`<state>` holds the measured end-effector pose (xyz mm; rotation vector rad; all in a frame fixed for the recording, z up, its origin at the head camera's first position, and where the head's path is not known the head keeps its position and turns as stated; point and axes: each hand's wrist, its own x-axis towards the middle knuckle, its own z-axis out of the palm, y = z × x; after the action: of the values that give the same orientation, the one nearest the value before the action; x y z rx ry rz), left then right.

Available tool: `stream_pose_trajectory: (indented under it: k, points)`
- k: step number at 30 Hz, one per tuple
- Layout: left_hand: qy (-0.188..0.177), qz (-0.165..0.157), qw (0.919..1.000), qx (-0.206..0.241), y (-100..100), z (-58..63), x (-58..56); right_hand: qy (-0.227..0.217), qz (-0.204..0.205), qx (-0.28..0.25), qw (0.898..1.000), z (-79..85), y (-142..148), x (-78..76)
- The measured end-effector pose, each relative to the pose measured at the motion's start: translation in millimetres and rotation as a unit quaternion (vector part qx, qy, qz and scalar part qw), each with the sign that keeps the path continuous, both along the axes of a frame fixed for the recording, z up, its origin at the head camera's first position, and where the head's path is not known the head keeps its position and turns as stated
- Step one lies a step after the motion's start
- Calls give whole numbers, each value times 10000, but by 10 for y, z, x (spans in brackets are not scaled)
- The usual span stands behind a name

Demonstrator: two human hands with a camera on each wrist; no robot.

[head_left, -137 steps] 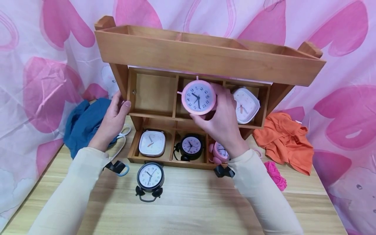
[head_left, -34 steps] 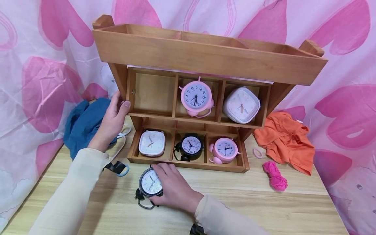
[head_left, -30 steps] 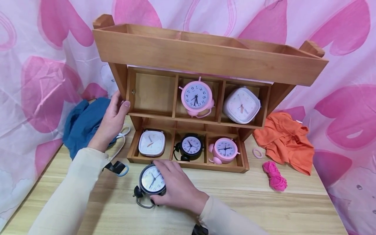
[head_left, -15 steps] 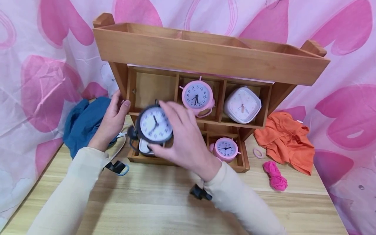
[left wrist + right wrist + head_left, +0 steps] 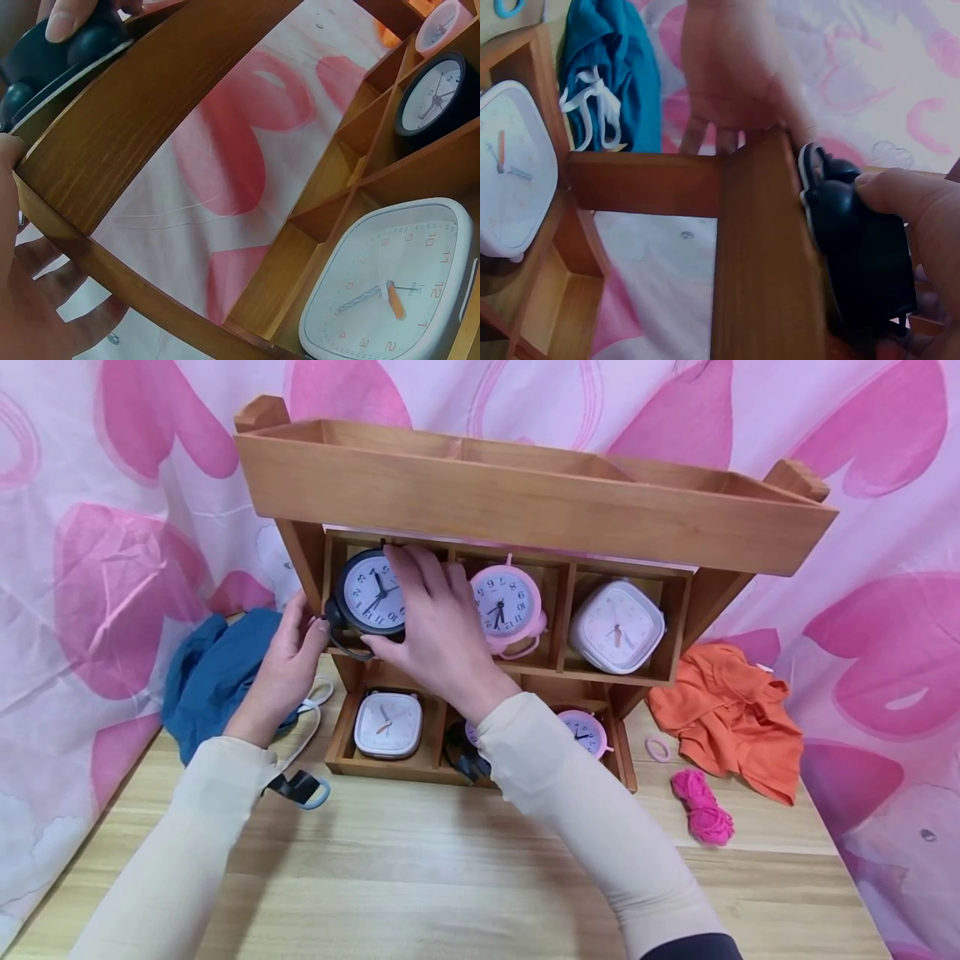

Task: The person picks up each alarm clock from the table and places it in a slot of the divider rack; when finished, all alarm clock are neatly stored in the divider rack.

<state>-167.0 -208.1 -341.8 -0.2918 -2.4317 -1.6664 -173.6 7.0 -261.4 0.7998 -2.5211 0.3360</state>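
Note:
A round black twin-bell alarm clock (image 5: 372, 596) is in the upper tier's left compartment, tilted, its bells toward the lower left. My right hand (image 5: 444, 631) grips it by its right side, with the thumb at the bottom. In the right wrist view the thumb lies near the bells of the black clock (image 5: 866, 259). My left hand (image 5: 283, 670) holds the left side of the wooden shelf (image 5: 525, 506), thumb on the front edge and fingers behind. A pink twin-bell clock (image 5: 510, 606) sits in the middle compartment, partly covered by my right hand. A white squarish clock (image 5: 620, 627) occupies the right one.
On the lower tier are a white square clock (image 5: 387, 724), a black clock (image 5: 471, 758) and a pink clock (image 5: 588, 734), the last two partly hidden by my arm. Teal cloth (image 5: 213, 677) lies left; orange cloth (image 5: 731, 718), pink yarn (image 5: 702, 807) and a pink ring (image 5: 657, 750) lie right.
My right hand set the pink clock in the middle compartment, then took the black clock from the table and lifted it into the upper left compartment. My left hand has stayed on the shelf.

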Motion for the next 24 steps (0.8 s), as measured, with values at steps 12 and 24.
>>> stream_pose_trajectory:
  k: [12, 24]
  points:
    - [-19, 43, 10000, 29, -29, -8, 1, 327, -442, -98, 9984, -71, -33, -75]
    - [-82, 27, 10000, -45, -8, -16, 10, 467, -516, 388, 9968, -138, -60, -65]
